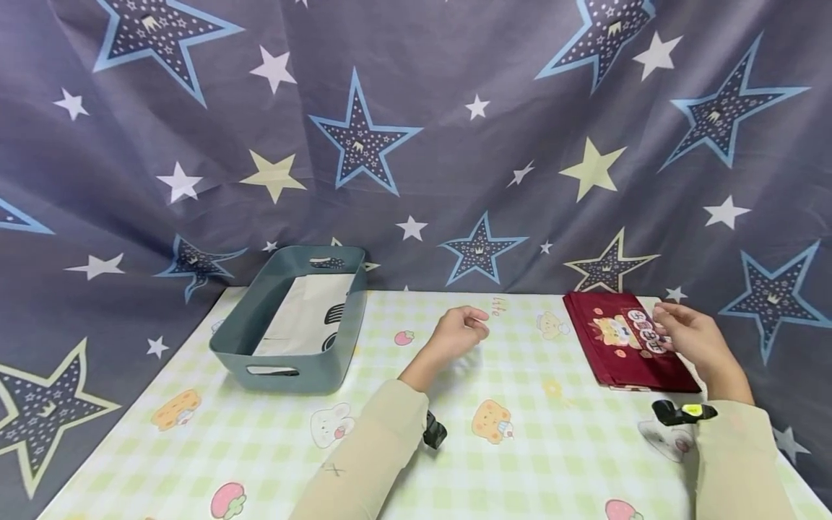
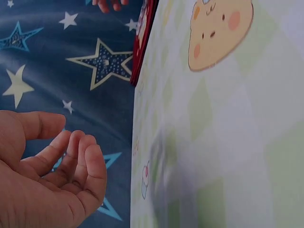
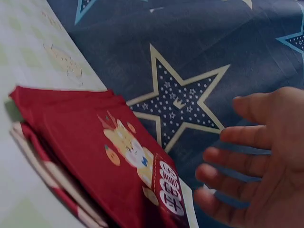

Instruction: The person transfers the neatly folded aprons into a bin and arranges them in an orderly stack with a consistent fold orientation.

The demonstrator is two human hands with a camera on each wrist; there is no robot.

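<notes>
A stack of folded dark red cloth [image 1: 607, 354] with a cartoon animal and white lettering lies at the table's back right; cream layers show under the red in the right wrist view. My right hand [image 1: 695, 343] hovers at its right edge, fingers [image 3: 237, 161] loosely bent and apart from the cloth. Over the middle of the table my left hand [image 1: 457, 331] hangs with relaxed, slightly curled fingers [image 2: 71, 156], nothing in them. A blue-grey plastic basket [image 1: 295, 372] at the back left holds a folded cream cloth [image 1: 308, 310] with black print.
A checked tablecloth [image 1: 520, 462] with cartoon prints covers the table. Behind its back edge hangs a dark curtain [image 1: 416, 144] patterned with stars. Each wrist carries a small black camera [image 1: 682, 412].
</notes>
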